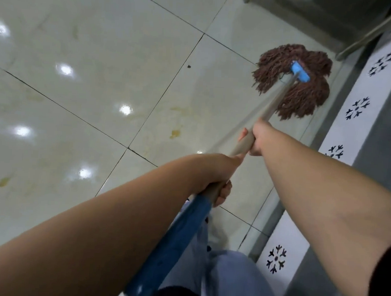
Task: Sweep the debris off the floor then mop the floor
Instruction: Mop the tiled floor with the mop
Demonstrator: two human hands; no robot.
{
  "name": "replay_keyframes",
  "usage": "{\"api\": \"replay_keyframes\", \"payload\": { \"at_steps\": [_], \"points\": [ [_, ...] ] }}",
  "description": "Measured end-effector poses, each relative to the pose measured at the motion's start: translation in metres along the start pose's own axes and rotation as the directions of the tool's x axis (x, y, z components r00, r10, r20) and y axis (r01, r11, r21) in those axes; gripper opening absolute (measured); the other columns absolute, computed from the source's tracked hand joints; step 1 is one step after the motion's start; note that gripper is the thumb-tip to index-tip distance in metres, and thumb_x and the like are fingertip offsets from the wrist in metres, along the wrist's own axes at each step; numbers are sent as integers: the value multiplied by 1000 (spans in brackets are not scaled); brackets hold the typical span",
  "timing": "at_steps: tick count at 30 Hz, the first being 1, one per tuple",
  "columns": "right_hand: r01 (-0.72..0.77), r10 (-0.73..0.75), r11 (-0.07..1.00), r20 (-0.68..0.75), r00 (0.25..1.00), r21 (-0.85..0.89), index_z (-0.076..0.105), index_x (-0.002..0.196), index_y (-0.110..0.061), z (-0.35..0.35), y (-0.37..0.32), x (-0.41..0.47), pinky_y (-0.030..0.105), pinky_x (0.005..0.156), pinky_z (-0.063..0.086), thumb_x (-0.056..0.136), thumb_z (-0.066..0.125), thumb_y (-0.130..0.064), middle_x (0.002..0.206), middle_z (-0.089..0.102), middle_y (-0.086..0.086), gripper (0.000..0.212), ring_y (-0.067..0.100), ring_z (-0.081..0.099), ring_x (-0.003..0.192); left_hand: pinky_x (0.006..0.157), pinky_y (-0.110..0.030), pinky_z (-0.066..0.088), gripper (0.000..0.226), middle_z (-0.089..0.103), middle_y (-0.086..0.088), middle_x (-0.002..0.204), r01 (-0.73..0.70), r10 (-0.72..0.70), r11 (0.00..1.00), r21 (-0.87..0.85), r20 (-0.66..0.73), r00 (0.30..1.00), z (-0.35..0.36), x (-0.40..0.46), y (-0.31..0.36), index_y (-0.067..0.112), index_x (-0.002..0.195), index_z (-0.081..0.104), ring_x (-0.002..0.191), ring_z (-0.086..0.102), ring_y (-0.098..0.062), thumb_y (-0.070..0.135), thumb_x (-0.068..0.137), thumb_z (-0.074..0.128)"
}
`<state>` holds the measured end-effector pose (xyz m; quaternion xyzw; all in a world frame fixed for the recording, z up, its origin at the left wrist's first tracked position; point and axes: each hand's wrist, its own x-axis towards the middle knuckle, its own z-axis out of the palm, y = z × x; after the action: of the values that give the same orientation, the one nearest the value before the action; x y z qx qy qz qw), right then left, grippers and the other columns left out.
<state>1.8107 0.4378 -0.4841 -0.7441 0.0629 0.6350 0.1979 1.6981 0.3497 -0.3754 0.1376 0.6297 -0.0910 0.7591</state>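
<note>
We hold the mop [255, 128] with our right hand [258, 138] and left hand [220, 179], fingers wrapped tight round its stick. A brown stain [175, 134] sits left of the mop.

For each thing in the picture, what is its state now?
mop head: strands spread flat on the floor beside the wall
mop handle: tilted, gripped by both hands
right hand: grips the handle, lower down
left hand: grips the handle, higher up
floor: glossy, yellowish stains, one dark speck
</note>
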Motion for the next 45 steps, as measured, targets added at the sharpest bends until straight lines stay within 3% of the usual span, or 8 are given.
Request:
{"api": "replay_keyframes", "payload": {
  "at_steps": [3,9,15,23,28,35,42,45],
  "points": [
    [7,-7,1000,0,1000,16,42,81,-13,-11,-41,10,11,30,36,99,34,-41,64,43,0,34,7,42,36,33,-8,34,59,36,1,29,-13,14,1000,-22,41,999,13,7,38,10,70,39,19,33,-9,66,87,37],
    [12,-11,999,16,1000,-39,37,76,-12,-46,-105,24,9,31,36,100,33,-40,44,45,2,37,9,36,17,32,-12,37,49,44,0,34,-103,118,988,-115,129,985,50,19,92,9,78,43,25,40,-10,56,91,42],
    [-21,26,996,52,998,-89,32,74,-15,-71,-148,38,13,31,40,100,27,-44,47,41,2,40,8,32,15,32,-19,46,46,55,-6,37,-113,123,980,-162,54,991,88,28,134,5,81,42,31,55,-14,50,93,43],
    [2,10,993,103,995,-117,37,76,-11,-79,-173,42,15,30,42,98,30,-51,58,46,3,46,13,44,28,31,-6,28,47,38,4,31,-91,83,986,-141,-65,994,100,36,163,11,73,39,22,32,-4,54,92,41],
    [-4,7,1000,111,994,-30,41,82,-11,-92,-157,39,14,29,39,96,39,-50,58,47,4,42,12,42,18,32,-6,27,50,35,5,31,-118,114,981,-156,-37,993,113,37,143,13,66,38,22,30,-4,56,91,41],
    [60,-59,993,17,998,-101,40,79,-13,-85,-35,13,14,31,41,100,35,-41,59,46,4,34,10,38,16,35,-8,28,53,35,4,35,-92,90,987,-131,-21,996,99,29,18,14,67,38,26,30,-6,63,87,41],
    [20,-20,999,19,1000,-44,41,75,-11,-28,197,-37,13,32,39,98,37,-44,56,49,8,41,13,42,21,34,-8,27,58,36,6,33,-27,24,997,-76,-43,999,23,1,-216,12,75,42,26,29,-6,70,82,41],
    [-63,64,997,28,998,-37,46,79,-11,-2,311,-73,14,32,40,97,39,-46,36,51,6,39,14,43,22,36,-11,29,58,38,7,34,38,-41,998,-44,-87,995,-10,-29,-326,12,76,46,28,32,-7,69,82,43]
  ]
}}
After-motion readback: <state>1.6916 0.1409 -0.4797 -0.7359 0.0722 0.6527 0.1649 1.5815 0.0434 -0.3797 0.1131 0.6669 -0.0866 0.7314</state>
